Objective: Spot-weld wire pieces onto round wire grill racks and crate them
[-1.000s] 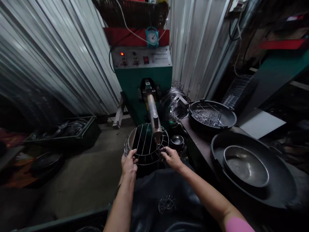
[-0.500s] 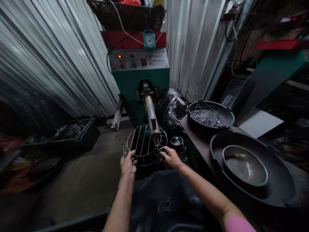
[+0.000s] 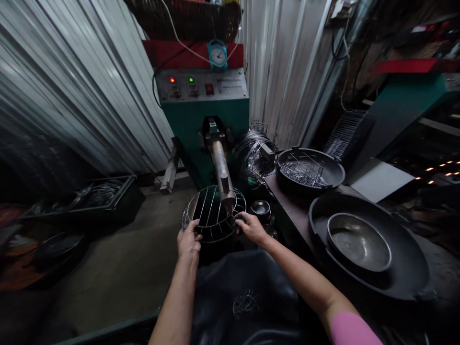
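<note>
A round wire rack (image 3: 209,211) with parallel bars is held level under the tapered tip of a spot welder's arm (image 3: 223,179). My left hand (image 3: 189,243) grips the rack's near left rim, thumb on top. At the rack's near right edge, my right hand (image 3: 250,227) pinches with thumb and fingers just beside the welder tip. Whatever lies between those fingertips is too small and dark to make out. On the black apron (image 3: 215,292) across my lap rests a small heap of short bent wires (image 3: 245,304).
The green welder cabinet (image 3: 206,108) stands ahead, bearing a teal clock (image 3: 217,54). To the right are a black pan of wire pieces (image 3: 339,175), a larger pan (image 3: 413,249) holding a metal bowl (image 3: 359,242), and a wire coil (image 3: 251,153). A metal bin (image 3: 122,199) sits left.
A green light has come on beside the red one on the welder panel. Small orange lights now show at the far right. The view has shifted slightly; both hands keep their places at the rack.
</note>
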The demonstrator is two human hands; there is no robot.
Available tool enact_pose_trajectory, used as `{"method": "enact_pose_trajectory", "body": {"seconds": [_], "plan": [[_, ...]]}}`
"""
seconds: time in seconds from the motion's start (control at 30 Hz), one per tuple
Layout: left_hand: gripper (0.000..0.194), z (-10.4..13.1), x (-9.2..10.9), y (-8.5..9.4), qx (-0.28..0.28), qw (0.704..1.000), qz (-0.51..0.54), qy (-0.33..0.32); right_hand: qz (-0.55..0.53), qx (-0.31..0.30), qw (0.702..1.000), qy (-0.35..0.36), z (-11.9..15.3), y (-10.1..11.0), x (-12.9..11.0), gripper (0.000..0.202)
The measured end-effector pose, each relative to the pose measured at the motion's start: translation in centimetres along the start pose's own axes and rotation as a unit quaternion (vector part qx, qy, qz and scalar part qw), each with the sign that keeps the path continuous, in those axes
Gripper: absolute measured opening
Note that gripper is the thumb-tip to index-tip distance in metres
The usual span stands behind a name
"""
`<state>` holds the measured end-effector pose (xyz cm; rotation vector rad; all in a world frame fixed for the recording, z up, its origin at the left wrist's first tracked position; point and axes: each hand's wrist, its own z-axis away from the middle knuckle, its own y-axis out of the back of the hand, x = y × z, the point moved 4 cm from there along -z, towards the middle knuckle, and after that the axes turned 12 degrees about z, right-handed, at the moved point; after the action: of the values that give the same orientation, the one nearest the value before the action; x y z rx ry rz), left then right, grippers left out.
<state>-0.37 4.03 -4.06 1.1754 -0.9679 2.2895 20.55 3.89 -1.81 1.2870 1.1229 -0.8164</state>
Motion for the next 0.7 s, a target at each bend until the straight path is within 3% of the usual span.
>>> {"method": "enact_pose_trajectory", "body": {"seconds": [0.37, 0.6, 0.7], "plan": [[0.037, 1.2, 0.8, -0.2, 0.031, 0.999, 0.021, 0.013, -0.010, 0.018, 1.000, -0.017, 0.2, 0.0, 0.0, 0.006], [0.035, 1.6, 0.1, -0.1, 0.046, 0.998, 0.031, 0.020, 0.000, 0.033, 0.999, 0.011, -0.1, -0.2, -0.1, 0.008], [0.039, 1.6, -0.2, 0.7, 0.027, 0.999, 0.012, 0.013, -0.010, 0.042, 0.999, 0.006, 0.1, 0.1, -0.2, 0.011]]}}
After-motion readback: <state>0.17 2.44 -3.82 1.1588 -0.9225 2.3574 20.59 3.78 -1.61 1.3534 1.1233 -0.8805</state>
